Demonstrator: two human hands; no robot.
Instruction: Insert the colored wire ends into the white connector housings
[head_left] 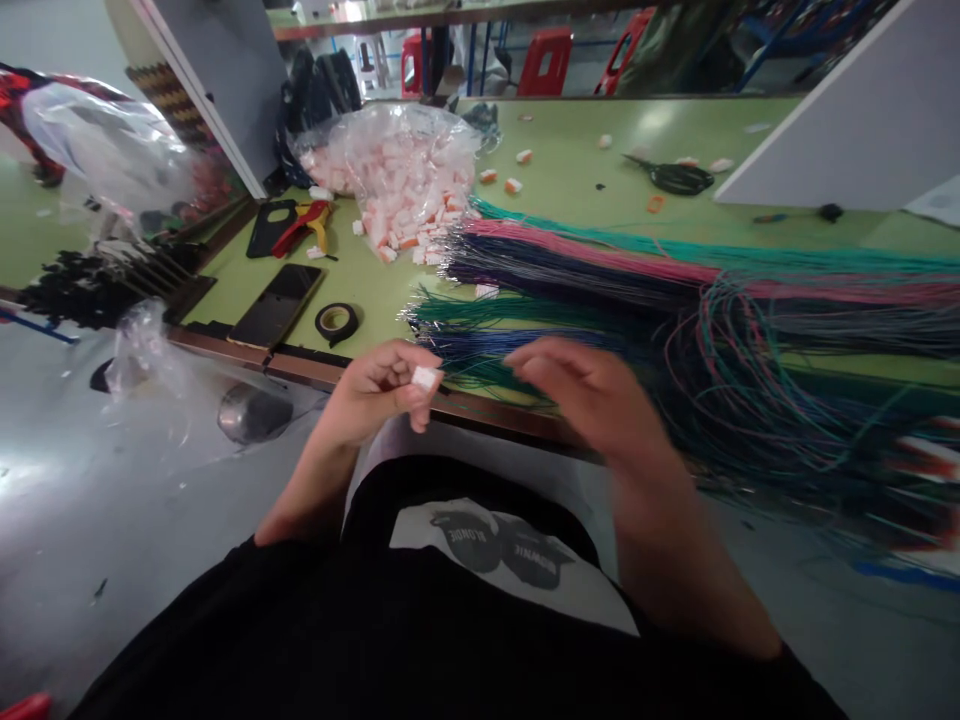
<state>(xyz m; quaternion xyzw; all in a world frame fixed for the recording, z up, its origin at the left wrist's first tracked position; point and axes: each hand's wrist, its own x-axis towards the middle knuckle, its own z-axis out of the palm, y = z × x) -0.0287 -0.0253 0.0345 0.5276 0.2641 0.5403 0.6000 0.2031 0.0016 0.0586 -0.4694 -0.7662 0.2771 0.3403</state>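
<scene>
My left hand (386, 390) pinches a small white connector housing (426, 378) between thumb and fingers, just in front of the table edge. To its right, my right hand (577, 385) is blurred, its fingers drawn together and pointing left toward the housing. Whether a wire sits in those fingertips cannot be made out against the wires behind. Beyond both hands lie bundles of blue wires (480, 343) and dark green wires (510, 308), with metal terminals at their left ends. Pink wires (585, 254) and teal wires (600, 228) run farther back.
A clear plastic bag of white and orange housings (405, 160) stands behind the wire ends. Black tape (336, 322), a phone (276, 305) and red-yellow pliers (302, 228) lie left. Scissors (679, 178) rest at the back right. Looped wires (750, 370) hang over the table edge at right.
</scene>
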